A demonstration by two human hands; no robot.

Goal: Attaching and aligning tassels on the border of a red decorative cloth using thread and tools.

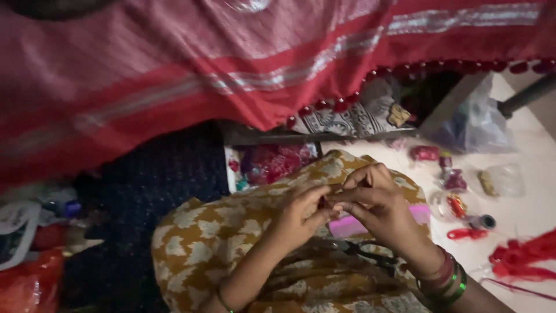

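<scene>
My left hand (301, 217) and my right hand (376, 203) meet fingertip to fingertip above my lap, which is covered in mustard cloth with a white leaf print (202, 237). Between the pinched fingers sits a tiny dark red piece (324, 203), too small to identify. Which hand grips it I cannot tell; both touch it. My right wrist wears red and green bangles (446, 281). A pair of scissors (362, 252) lies on my lap under the hands, beside a pink flat piece (353, 226).
A red cloth with silver stripes and a red pom-pom edge (231, 69) hangs across the top. On the pale floor at right lie red thread bundles (521, 258), small plastic bags of beads (454, 206), a spool (483, 221) and a clear bag (475, 124).
</scene>
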